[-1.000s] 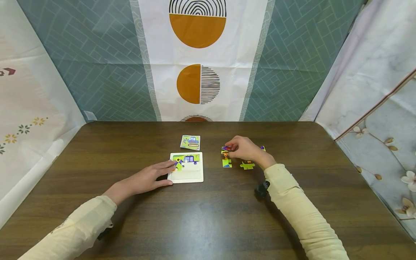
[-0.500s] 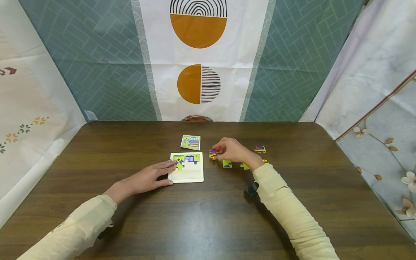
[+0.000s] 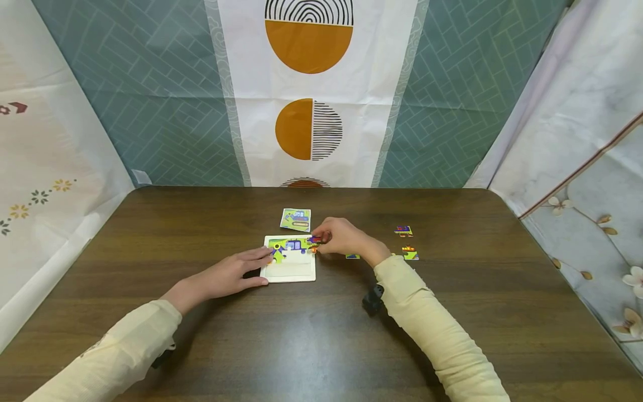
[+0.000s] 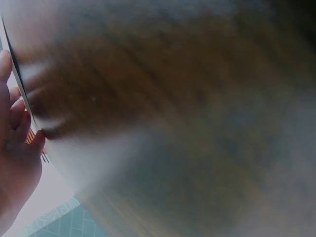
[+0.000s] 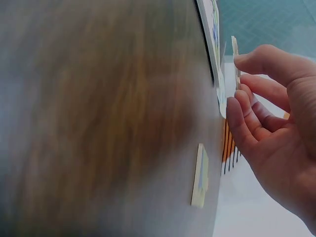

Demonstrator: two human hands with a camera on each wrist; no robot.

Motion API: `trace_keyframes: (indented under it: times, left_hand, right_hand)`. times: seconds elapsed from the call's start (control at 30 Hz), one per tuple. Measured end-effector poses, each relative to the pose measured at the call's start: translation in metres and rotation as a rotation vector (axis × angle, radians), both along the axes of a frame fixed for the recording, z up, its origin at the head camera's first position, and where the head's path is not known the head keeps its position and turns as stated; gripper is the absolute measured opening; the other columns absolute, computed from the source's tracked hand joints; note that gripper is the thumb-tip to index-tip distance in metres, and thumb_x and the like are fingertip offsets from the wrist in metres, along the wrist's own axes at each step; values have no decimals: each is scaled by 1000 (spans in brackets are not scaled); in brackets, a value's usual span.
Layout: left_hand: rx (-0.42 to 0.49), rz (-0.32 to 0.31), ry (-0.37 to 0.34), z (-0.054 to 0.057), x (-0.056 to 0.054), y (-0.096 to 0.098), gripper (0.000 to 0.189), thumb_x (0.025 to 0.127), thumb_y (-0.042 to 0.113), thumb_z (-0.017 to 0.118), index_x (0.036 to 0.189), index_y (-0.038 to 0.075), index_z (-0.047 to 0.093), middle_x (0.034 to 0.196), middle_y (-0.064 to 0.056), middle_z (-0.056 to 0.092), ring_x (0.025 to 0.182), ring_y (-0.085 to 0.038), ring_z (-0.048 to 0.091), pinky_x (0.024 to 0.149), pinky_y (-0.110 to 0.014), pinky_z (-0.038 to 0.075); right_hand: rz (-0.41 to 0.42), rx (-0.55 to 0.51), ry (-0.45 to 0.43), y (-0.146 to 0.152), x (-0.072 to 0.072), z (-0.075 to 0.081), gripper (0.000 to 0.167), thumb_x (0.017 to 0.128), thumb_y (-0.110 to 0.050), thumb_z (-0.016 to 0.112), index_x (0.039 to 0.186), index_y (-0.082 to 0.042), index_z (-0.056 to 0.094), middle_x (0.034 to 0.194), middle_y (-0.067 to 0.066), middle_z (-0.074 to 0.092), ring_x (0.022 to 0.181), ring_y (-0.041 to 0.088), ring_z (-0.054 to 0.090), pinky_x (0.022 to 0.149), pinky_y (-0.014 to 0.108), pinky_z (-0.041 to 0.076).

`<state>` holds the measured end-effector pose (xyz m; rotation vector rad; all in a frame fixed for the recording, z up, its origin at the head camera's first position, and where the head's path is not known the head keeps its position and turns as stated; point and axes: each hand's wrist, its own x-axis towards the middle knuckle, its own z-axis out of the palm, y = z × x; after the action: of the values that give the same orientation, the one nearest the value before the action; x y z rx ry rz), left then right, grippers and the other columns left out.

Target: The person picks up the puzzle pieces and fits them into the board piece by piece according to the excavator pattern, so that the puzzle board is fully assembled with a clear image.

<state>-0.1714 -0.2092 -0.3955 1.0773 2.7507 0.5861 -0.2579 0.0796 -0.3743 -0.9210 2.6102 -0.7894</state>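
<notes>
Your left hand [image 3: 232, 275] lies with extended fingers on the left side of the tray [image 3: 291, 271]; let it brace there. Placed pieces [image 3: 294, 245] line the tray's far end. Over its right rim, your right hand [image 3: 344, 237] pinches a loose piece [image 3: 312, 241]; squaring it before lowering it flat should help.

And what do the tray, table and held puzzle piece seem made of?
White tray: smooth, perhaps plastic or painted wood; its even white settles neither.
Table: satin wood or laminate, by its brown grain and sheen.
Puzzle piece: printed face, pale edge, so likely wood or board.
</notes>
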Motion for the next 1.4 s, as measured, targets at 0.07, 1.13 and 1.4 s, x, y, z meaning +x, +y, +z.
trace_keyframes:
  times: [0.07, 1.13, 1.4]
  left_hand:
    - [-1, -2, 4, 0, -1, 0, 61, 93, 33, 65, 139, -3, 48, 149, -17, 39, 136, -36, 36, 105, -50, 35]
    - [31, -18, 24, -2, -2, -1, 58, 92, 30, 67, 136, -5, 51, 146, -19, 42, 135, -37, 38, 104, -50, 36]
    - [-4, -11, 24, -1, -4, 0, 60, 92, 33, 66, 136, -5, 51, 146, -19, 43, 134, -37, 39, 104, -51, 36]
  right_hand:
    - [12, 12, 5, -4, 1, 1, 40, 79, -12, 74, 118, -2, 69, 92, 2, 57, 83, 15, 53, 72, 24, 45]
    - [162, 78, 34, -51, 9, -5, 37, 80, -8, 74, 117, -3, 70, 90, 2, 59, 79, 11, 53, 69, 19, 43]
    - [175, 95, 53, -53, 8, -7, 35, 81, -9, 74, 115, -3, 71, 88, 1, 59, 81, 11, 52, 71, 20, 43]
